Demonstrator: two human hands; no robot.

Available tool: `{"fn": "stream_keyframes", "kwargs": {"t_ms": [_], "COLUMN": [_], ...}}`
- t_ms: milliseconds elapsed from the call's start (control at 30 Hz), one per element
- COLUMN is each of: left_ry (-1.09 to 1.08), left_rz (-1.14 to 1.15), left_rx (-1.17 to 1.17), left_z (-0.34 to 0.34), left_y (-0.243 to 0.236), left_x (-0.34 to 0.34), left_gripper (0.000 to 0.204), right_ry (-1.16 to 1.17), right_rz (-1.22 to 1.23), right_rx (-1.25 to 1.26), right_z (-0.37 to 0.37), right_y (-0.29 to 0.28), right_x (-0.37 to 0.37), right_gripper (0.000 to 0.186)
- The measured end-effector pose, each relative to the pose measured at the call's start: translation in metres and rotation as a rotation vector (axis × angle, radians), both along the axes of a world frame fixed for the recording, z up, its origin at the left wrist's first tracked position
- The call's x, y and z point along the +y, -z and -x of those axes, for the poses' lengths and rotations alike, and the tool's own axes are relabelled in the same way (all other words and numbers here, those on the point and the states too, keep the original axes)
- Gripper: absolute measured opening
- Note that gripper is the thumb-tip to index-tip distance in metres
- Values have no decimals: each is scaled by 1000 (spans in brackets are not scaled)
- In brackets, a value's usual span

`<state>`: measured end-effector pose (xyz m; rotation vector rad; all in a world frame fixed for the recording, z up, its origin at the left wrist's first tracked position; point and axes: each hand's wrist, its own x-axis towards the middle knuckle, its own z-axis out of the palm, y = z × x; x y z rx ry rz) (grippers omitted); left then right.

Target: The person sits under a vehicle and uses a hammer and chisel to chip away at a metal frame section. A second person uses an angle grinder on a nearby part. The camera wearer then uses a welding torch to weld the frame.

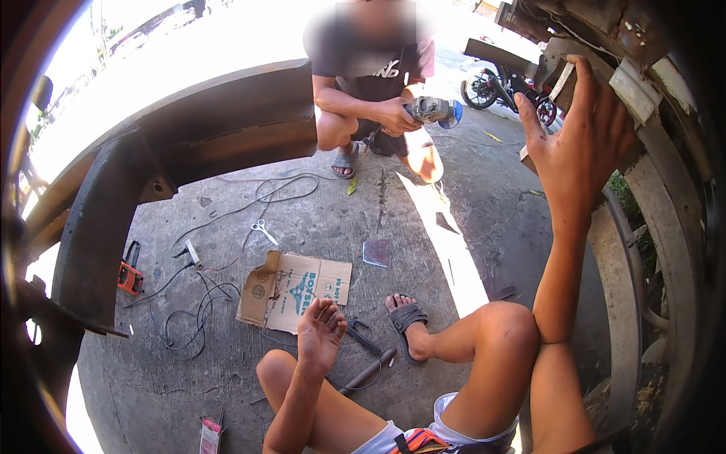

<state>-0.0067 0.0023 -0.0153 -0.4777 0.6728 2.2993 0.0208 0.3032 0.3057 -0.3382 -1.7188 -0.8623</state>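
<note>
My left hand is raised above my left thigh, palm up, fingers loosely bent and apart, holding nothing. Below it in view lie a printed cardboard piece and a black-handled tool on a cable, its kind unclear. My right hand reaches up at the right, thumb spread and fingers stretched against a metal bracket on a rusty frame; the outer fingers are partly in shadow. Across from me a squatting person holds an angle grinder with a blue disc in both hands.
A dark curved steel beam spans the left. On the concrete lie white scissors, tangled black cable, an orange device, a clear plate, a metal pipe and a pink packet. A motorcycle stands behind.
</note>
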Motion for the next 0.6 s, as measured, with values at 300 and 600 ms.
{"fn": "stream_keyframes", "kwargs": {"t_ms": [300,600], "left_ry": [-10,-8], "left_rz": [17,3], "left_rx": [-3,-10], "left_z": [-1,-1], "left_y": [-3,-2], "left_x": [1,-1], "left_gripper": [25,24], "right_ry": [-14,-2], "right_rz": [0,34], "right_rx": [1,1], "right_z": [-1,0], "right_y": [0,-2], "right_x": [1,-4], "right_gripper": [74,74]}}
